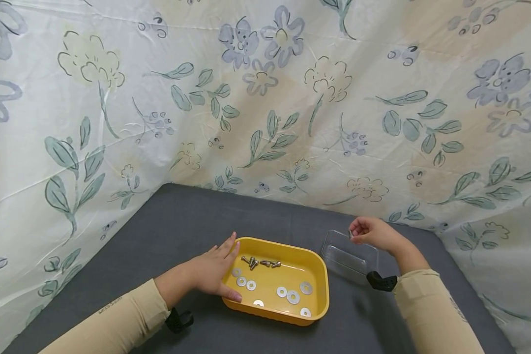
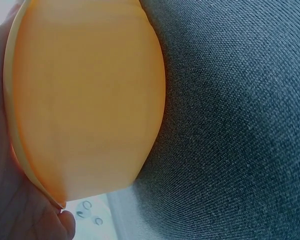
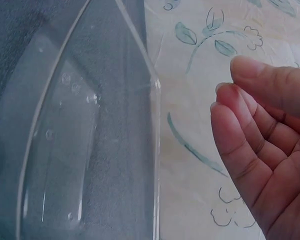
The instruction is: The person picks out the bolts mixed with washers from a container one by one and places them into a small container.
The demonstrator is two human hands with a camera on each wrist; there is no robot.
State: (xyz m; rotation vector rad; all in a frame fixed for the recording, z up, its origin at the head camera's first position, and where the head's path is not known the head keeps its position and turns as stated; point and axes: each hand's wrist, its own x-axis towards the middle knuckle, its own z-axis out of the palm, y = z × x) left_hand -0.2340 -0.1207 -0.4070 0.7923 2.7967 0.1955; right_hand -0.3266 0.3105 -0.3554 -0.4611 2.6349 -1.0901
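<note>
A yellow tray (image 1: 283, 319) holds several metal screws (image 1: 253, 263) and flat washers (image 1: 293, 297). My left hand (image 1: 212, 269) rests on its left end, fingers spread and straight, thumb over the front rim. The left wrist view shows the tray's outer wall (image 2: 90, 100) beside the palm. My right hand (image 1: 373, 235) pinches a small grey metal piece (image 1: 350, 234) between thumb and fingertips, over the far side of a clear plastic box (image 1: 349, 268). I cannot tell its kind; in the right wrist view the fingers (image 3: 232, 132) hide it.
Both containers stand on a dark grey cloth-covered surface (image 1: 194, 211), the clear box just right of the yellow tray. Floral curtains (image 1: 256, 113) hang close behind and along both sides. In the right wrist view the clear box's rim (image 3: 156, 150) lies left of the hand.
</note>
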